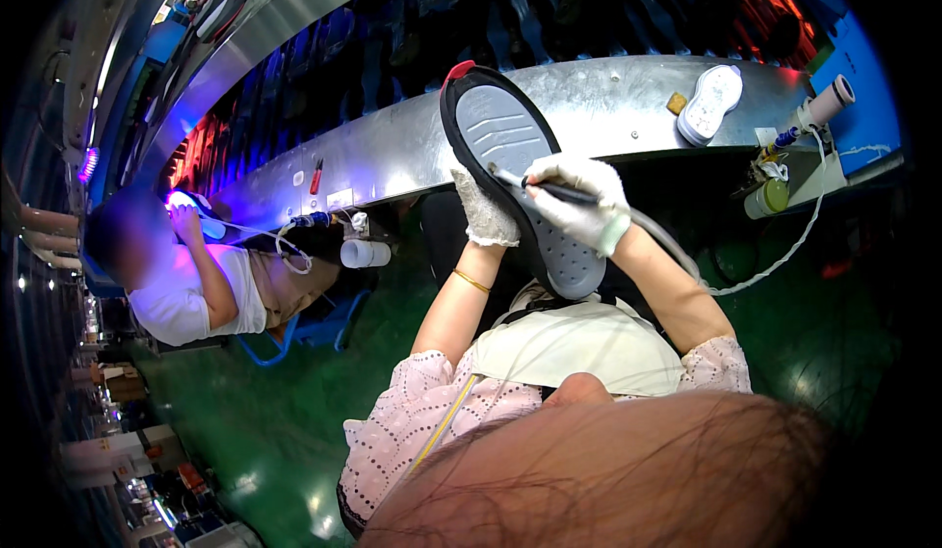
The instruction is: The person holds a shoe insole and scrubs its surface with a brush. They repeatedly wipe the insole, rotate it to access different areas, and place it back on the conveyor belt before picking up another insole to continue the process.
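Note:
A large shoe sole (500,121) with a black rim, a grey inner face and a red tip stands tilted in front of me, its toe over the metal ledge and its heel near my lap. My left hand (483,209), in a whitish glove, is closed on the sole's left edge. A dark-handled brush (512,178) is gripped in my gloved right hand (581,195). The brush's tip meets the inner face near the left rim, around mid-length. A grey hose (672,246) runs from behind the right hand down to the right.
Beyond the metal ledge (392,146) runs a dark conveyor bed with red-lit ends. On the ledge lie a white sole (710,104), a yellowish block (677,104) and a red-handled tool (316,177). A co-worker (201,288) sits at left. Cups (365,254) hang below the ledge.

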Available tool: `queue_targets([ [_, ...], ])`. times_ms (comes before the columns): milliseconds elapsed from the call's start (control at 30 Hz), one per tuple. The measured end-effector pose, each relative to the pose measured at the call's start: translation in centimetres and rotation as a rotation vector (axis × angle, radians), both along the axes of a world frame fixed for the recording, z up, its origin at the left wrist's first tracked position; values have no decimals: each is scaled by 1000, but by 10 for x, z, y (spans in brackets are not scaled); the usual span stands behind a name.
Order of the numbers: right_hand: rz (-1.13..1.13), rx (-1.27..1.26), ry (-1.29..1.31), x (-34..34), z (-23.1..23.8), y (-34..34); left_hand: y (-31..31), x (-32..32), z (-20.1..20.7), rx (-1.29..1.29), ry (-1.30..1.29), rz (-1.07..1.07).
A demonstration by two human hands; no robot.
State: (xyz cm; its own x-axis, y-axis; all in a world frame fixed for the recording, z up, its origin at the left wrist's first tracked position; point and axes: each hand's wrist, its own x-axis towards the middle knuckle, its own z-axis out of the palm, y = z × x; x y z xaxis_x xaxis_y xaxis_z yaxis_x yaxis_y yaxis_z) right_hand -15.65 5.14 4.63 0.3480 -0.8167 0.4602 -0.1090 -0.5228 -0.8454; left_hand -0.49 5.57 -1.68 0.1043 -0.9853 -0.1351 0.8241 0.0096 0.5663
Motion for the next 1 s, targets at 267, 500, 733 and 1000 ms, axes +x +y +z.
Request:
queue_targets([
  [267,9,333,-129,-10,-4,11,1,12,10,-13,-85,-38],
  [500,46,578,-269,-25,-9,22,10,11,6,-147,-143,-200],
  [733,-94,408,-180,-36,-23,24,15,-3,-46,56,-35,-473],
  [1000,-63,325,-213,-23,-15,13,-8,-9,-11,-98,9,-238],
])
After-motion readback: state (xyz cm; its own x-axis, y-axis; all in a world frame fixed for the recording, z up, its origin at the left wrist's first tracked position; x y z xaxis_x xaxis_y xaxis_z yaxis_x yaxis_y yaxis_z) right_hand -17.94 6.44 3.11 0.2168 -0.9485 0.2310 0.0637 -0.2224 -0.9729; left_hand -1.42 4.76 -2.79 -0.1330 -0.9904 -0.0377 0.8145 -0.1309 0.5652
